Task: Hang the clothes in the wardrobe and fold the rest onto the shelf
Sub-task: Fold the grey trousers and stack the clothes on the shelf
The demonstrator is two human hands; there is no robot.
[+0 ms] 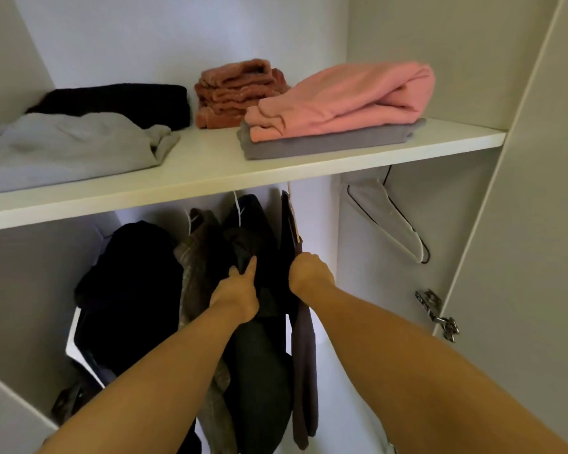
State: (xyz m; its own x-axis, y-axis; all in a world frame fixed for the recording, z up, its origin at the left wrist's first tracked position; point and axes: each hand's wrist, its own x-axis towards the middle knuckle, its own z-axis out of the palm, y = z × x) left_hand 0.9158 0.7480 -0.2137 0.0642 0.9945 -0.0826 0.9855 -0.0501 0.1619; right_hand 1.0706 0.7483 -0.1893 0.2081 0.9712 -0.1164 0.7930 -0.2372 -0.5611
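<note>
Several dark garments hang on hangers under the white shelf [210,178]. My left hand [238,290] grips the front of a dark grey garment [259,371], its index finger pointing up along the fabric. My right hand [309,273] grips the edge of a dark purple-grey garment [304,355] that hangs just to the right. Left of them hang a brown-grey garment [194,257] and a black one [132,290]. On the shelf lie a pink folded top [341,96] on a grey one [325,142], a rust fleece pile [236,90], a black item [118,99] and a loose grey garment [73,142].
Two bare hangers [394,217], one white and one black, hang at the right side of the wardrobe. The open door [522,191] with its metal hinge [436,312] stands on the right. The wardrobe's left wall is close by.
</note>
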